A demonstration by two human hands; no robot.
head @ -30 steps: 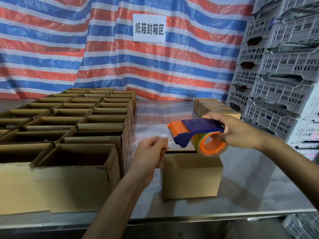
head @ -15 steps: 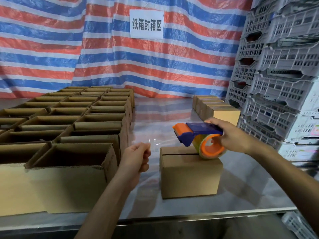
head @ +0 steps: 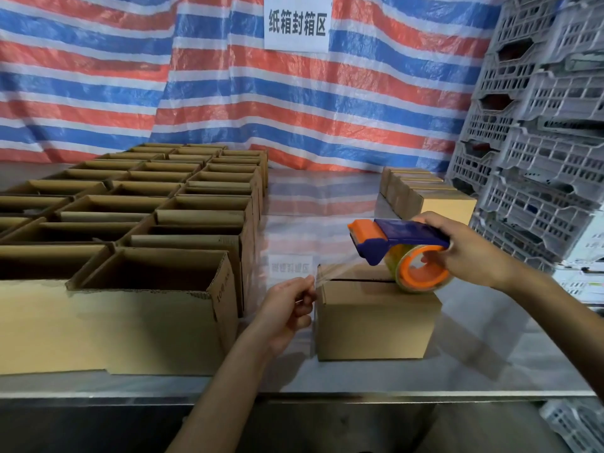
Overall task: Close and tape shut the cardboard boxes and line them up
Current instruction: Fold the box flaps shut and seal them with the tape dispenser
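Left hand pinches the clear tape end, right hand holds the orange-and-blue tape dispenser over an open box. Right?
No: the small brown cardboard box is closed, flaps down, per the head view. The left hand does pinch the clear tape end and the right hand holds the orange-and-blue tape dispenser over it.

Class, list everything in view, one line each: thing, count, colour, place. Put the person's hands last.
Table: one, shiny metal, across the foreground.
Closed box: one, brown, table front, centre.
Tape dispenser: one, blue and orange, at closed box's top, right end.
Clear tape: one strip, transparent, stretched leftward off the dispenser.
Open boxes: many, brown, grid on table's left.
Sealed boxes: at least four, brown, row at far right.
Crates: a stack, grey, right edge.
Tarp: one, red, white and blue stripes, behind table.
Sign: one, white, on tarp.
Left hand: one, pinches the tape end.
Right hand: one, grips the dispenser.
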